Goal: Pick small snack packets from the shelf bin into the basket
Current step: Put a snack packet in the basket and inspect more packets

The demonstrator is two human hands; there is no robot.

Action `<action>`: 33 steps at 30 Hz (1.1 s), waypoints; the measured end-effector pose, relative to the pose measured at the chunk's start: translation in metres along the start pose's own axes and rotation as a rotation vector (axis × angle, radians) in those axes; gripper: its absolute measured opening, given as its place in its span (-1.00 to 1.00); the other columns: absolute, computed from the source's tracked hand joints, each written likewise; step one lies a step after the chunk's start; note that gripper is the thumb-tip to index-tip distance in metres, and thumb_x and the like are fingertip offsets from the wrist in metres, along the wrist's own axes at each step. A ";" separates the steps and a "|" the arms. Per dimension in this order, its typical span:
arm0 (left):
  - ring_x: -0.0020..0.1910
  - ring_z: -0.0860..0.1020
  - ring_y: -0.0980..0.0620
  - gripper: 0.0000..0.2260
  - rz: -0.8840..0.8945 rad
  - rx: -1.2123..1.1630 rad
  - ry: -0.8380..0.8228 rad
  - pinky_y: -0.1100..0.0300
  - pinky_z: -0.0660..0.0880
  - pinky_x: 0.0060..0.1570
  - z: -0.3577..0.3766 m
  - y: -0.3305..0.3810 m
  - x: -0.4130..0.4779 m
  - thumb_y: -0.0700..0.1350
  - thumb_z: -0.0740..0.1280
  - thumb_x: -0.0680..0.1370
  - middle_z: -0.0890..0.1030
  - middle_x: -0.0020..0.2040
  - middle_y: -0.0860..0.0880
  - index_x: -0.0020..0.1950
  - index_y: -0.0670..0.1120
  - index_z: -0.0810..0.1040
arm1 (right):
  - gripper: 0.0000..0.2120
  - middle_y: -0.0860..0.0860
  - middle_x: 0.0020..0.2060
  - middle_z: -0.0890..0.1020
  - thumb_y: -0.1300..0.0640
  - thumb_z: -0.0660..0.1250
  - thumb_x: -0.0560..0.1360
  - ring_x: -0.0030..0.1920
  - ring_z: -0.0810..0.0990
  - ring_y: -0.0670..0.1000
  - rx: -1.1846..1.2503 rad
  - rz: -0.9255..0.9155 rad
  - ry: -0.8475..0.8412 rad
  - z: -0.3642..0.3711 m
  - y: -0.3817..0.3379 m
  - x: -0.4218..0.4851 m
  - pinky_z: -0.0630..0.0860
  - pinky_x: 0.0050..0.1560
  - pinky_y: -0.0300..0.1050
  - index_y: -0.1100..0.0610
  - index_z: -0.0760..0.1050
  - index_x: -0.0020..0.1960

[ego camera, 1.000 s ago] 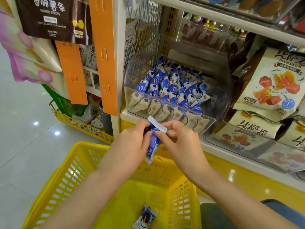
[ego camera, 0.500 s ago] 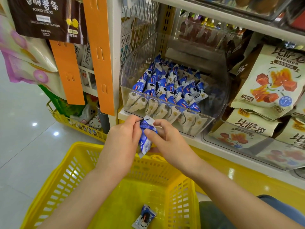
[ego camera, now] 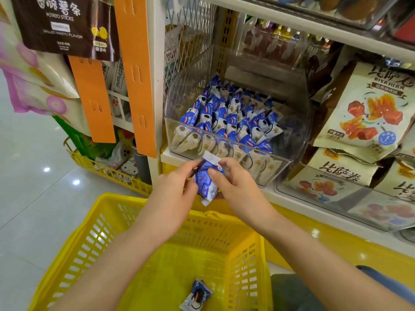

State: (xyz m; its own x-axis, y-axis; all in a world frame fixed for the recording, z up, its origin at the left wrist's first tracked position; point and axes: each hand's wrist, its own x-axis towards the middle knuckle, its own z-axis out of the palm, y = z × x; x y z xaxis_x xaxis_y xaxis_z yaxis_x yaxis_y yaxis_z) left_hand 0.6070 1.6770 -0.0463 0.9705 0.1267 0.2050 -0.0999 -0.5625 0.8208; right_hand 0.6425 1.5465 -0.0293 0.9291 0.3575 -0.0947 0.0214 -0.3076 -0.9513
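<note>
A clear plastic shelf bin [ego camera: 289, 153] holds several small blue-and-white snack packets [ego camera: 226, 117] in rows. Just below its front edge, my left hand [ego camera: 173, 194] and my right hand [ego camera: 238, 187] both pinch one blue-and-white packet [ego camera: 206, 182], which hangs upright between them above the far rim of the yellow basket [ego camera: 107, 223]. One more small packet [ego camera: 196, 297] lies on the basket floor near the bottom of the view.
Large beige snack bags [ego camera: 370, 113] fill the bin to the right. Orange hang strips [ego camera: 134, 70] and hanging bags [ego camera: 65, 23] are on the left, with a low yellow rack [ego camera: 101, 169] on the shiny floor. A shelf board [ego camera: 292, 21] runs overhead.
Both hands have kept hold of the packet and turned it; its white sealed end now points up and it sits slightly higher in front of the bin.
</note>
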 end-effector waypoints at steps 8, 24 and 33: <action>-0.28 0.55 0.36 -0.67 -0.252 -0.491 0.013 0.46 0.41 -0.33 -0.014 0.012 0.010 -0.22 0.14 0.61 0.65 -0.25 0.26 -0.08 0.16 0.58 | -0.61 -0.01 0.15 0.56 0.16 0.26 0.51 0.03 0.56 -0.08 0.171 -0.038 -0.139 -0.011 -0.015 -0.001 0.57 -0.12 -0.26 0.08 0.30 0.32; -0.03 0.58 0.29 -0.73 -0.256 -0.483 -0.222 0.48 0.45 -0.14 -0.030 0.016 0.021 -0.07 0.32 0.52 0.65 0.01 0.15 0.22 0.05 0.52 | -0.73 0.21 -0.10 0.62 0.12 0.32 0.48 -0.25 0.56 -0.08 0.078 -0.086 0.153 -0.003 -0.021 0.009 0.54 -0.32 -0.28 0.31 0.44 0.04; -0.09 0.52 0.41 -0.82 -0.050 -0.474 -0.109 0.54 0.40 -0.15 -0.019 0.025 0.034 -0.14 0.27 0.55 0.58 -0.03 0.18 0.05 0.15 0.43 | -0.76 -0.02 -0.04 0.65 0.23 0.36 0.45 -0.01 0.63 -0.07 -0.039 -0.211 0.097 -0.022 -0.042 0.005 0.56 0.05 -0.15 0.04 0.47 0.09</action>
State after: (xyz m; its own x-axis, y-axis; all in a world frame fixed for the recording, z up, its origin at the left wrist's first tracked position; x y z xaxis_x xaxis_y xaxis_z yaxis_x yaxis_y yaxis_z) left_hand 0.6330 1.6830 -0.0088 0.9915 0.0440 0.1227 -0.1166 -0.1207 0.9858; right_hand 0.6540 1.5421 0.0166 0.9337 0.3316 0.1352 0.2312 -0.2698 -0.9348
